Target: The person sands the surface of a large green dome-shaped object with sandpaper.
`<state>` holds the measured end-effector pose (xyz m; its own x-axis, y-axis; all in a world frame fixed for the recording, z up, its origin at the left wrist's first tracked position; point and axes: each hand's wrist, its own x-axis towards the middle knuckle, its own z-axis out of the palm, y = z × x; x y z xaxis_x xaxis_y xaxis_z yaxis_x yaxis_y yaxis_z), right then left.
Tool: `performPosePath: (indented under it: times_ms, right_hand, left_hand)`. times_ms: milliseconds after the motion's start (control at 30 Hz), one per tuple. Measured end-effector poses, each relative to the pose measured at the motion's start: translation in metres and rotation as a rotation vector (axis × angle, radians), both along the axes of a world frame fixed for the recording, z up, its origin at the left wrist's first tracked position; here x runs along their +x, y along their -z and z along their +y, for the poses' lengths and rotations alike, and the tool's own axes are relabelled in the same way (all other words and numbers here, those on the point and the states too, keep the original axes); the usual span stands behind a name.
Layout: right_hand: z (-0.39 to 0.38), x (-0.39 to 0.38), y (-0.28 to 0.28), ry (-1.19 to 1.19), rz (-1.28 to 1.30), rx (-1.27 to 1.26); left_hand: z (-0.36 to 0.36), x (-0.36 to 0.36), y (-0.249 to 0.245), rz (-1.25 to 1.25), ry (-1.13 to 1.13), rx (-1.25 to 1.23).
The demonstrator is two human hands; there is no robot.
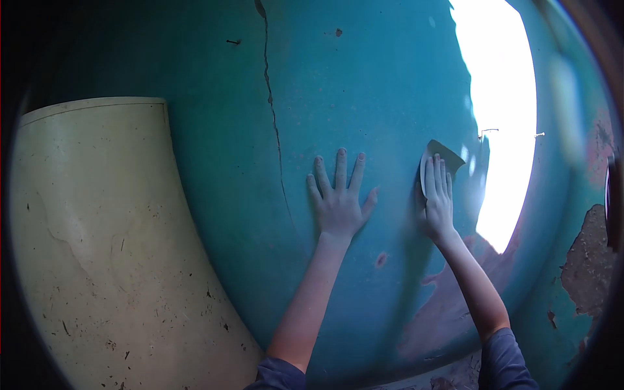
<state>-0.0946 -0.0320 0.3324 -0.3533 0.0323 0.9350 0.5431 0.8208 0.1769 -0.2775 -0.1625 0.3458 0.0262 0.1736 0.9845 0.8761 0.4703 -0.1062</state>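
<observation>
My left hand (341, 208) lies flat against a teal painted wall (364, 84), fingers spread, holding nothing. To its right, my right hand (438, 205) presses a bent sheet of sandpaper (455, 158) to the same wall. The fingers of that hand are stretched out and close together over the sheet, whose upper right corner sticks out past them. The sheet's face against the wall is hidden. Both forearms reach up from the lower edge of the view.
A long crack (270, 97) runs down the wall left of my hands. Nails stick out at the upper left (234, 42) and by the bright sunlit patch (500, 78). A cream board (110, 214) stands at the left. Bare plaster (590, 260) shows at the far right.
</observation>
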Motion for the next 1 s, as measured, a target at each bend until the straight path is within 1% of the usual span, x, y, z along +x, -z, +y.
performPosePath:
  times_ms: [67, 133, 200, 233, 267, 333, 367, 400, 433, 467, 533, 600, 633, 667, 733, 767, 800, 833, 867, 967, 1000]
  right_hand:
    - [0.002, -0.013, -0.002, 0.047, 0.192, 0.018]
    - [-0.003, -0.02, 0.026, 0.058, 0.176, 0.008]
    - [-0.014, -0.019, 0.054, -0.019, -0.105, 0.024]
    - [-0.02, -0.015, 0.061, -0.066, -0.221, -0.048]
    - [-0.018, -0.011, 0.058, -0.07, -0.218, -0.053]
    - [-0.009, -0.003, 0.034, -0.045, -0.201, 0.071]
    - [-0.01, -0.001, 0.017, -0.024, -0.09, 0.033]
    - [-0.005, -0.006, 0.003, -0.027, -0.089, 0.03]
    - [0.001, -0.011, -0.009, -0.019, 0.044, 0.029]
    - [0.002, -0.014, -0.013, -0.01, 0.177, 0.026]
    - [-0.006, -0.026, 0.002, 0.021, 0.202, 0.026]
    - [-0.017, -0.028, 0.032, -0.002, -0.041, 0.051]
    - [-0.023, -0.026, 0.046, -0.048, -0.177, 0.014]
    - [-0.018, -0.023, 0.049, -0.046, -0.184, 0.003]
    - [-0.007, -0.016, 0.04, -0.004, -0.276, 0.217]
    - [-0.008, -0.012, 0.028, 0.003, -0.174, 0.13]
    - [-0.007, -0.013, 0.011, -0.001, -0.18, 0.123]
    - [-0.003, -0.015, -0.006, 0.004, 0.038, 0.09]
    - [-0.001, -0.017, -0.011, 0.012, 0.253, 0.056]
    - [-0.008, -0.03, 0.01, 0.075, 0.206, 0.063]
    - [-0.013, -0.029, 0.029, 0.075, 0.2, 0.058]
  left_hand:
    - [0.0, 0.0, 0.0, 0.005, -0.002, 0.0]
    - [0.0, 0.0, 0.002, 0.008, -0.003, -0.008]
    - [0.0, -0.001, 0.001, 0.015, -0.007, 0.005]
    - [0.0, -0.001, 0.002, 0.016, -0.009, -0.003]
    - [0.0, -0.001, 0.002, 0.018, -0.003, 0.002]
    - [0.002, -0.002, 0.001, 0.022, -0.002, 0.013]
    - [0.002, -0.001, 0.001, 0.02, -0.001, 0.016]
    - [0.002, -0.001, 0.001, 0.018, 0.001, 0.016]
    - [0.003, -0.001, 0.002, 0.017, -0.001, 0.012]
    - [0.002, -0.002, 0.002, 0.022, 0.003, 0.017]
    - [0.002, -0.002, 0.002, 0.026, 0.006, 0.018]
    - [0.002, -0.002, 0.001, 0.022, 0.018, 0.025]
    - [0.002, -0.002, 0.001, 0.017, 0.022, 0.02]
    - [0.002, -0.003, 0.001, 0.029, 0.003, 0.024]
    - [0.004, -0.003, 0.003, 0.031, -0.016, 0.021]
    - [0.004, -0.003, 0.003, 0.032, -0.003, 0.034]
    - [0.005, -0.004, 0.003, 0.036, 0.009, 0.046]
    - [0.005, -0.004, 0.003, 0.028, 0.006, 0.039]
    - [0.004, -0.003, 0.003, 0.027, 0.013, 0.038]
    - [0.004, -0.002, 0.002, 0.023, 0.024, 0.04]
    - [0.004, -0.002, 0.002, 0.029, 0.028, 0.047]
